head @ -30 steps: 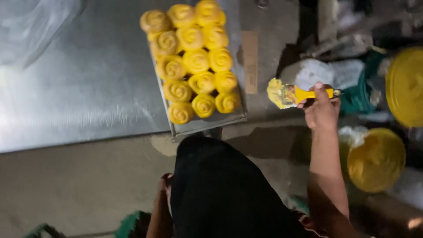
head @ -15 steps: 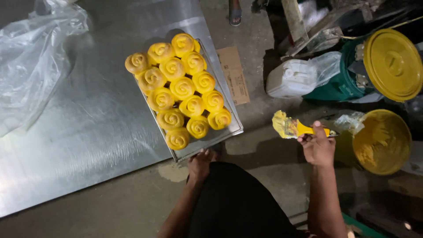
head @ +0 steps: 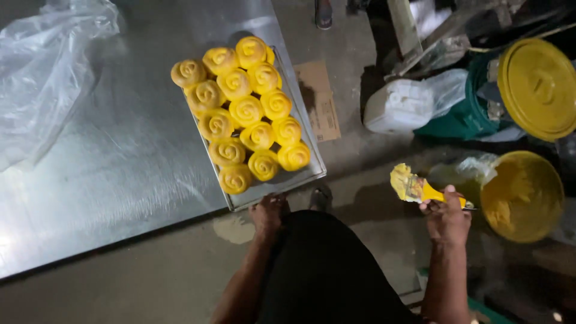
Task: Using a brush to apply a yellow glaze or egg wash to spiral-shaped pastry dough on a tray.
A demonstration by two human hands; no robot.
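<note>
Right hand (head: 447, 221) grips yellow-smeared flat brush (head: 411, 185), right of frame, near open bucket of yellow glaze (head: 522, 195). Left hand (head: 268, 213) grasps metal tray (head: 312, 174) edge, centre. All spiral buns (head: 240, 111) look glazed; nothing seen left unglazed.

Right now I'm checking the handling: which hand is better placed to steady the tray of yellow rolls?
Left. The left hand already rests at the tray near edge, while the right hand is off to the side, holding a yellow-coated brush.

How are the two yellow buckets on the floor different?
The open bucket shows yellow glaze inside; the lidded bucket is shut under a yellow lid. The open bucket sits beside the right hand holding the brush; the lidded bucket sits farther off, with dark green sides. Both are round.
</note>
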